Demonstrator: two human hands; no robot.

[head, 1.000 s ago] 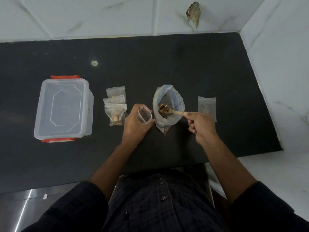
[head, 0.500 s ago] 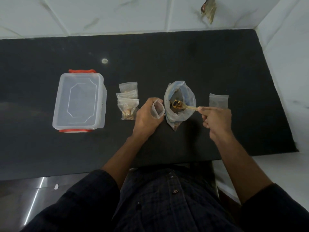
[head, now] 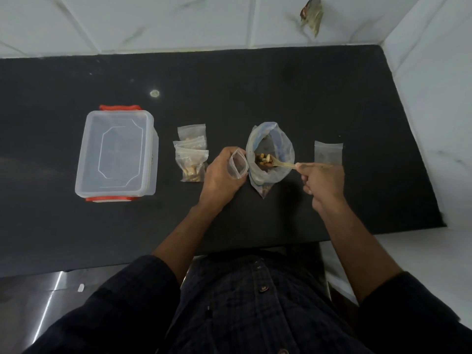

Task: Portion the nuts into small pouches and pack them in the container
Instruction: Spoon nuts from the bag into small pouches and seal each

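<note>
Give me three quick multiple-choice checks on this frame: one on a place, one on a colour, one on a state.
1. Where does the empty flat pouch lie?
A. right of the nut bag
B. inside the container
C. on the filled pouches

2. What colour are the container's clips?
A. blue
B. red
C. green

3. How is the container now?
A. lid off
B. tipped over
C. lid on

Answers: 1 A, it lies on the counter beyond the right hand. 2 B, red shows at both ends. 3 C, the lid covers the top.
</note>
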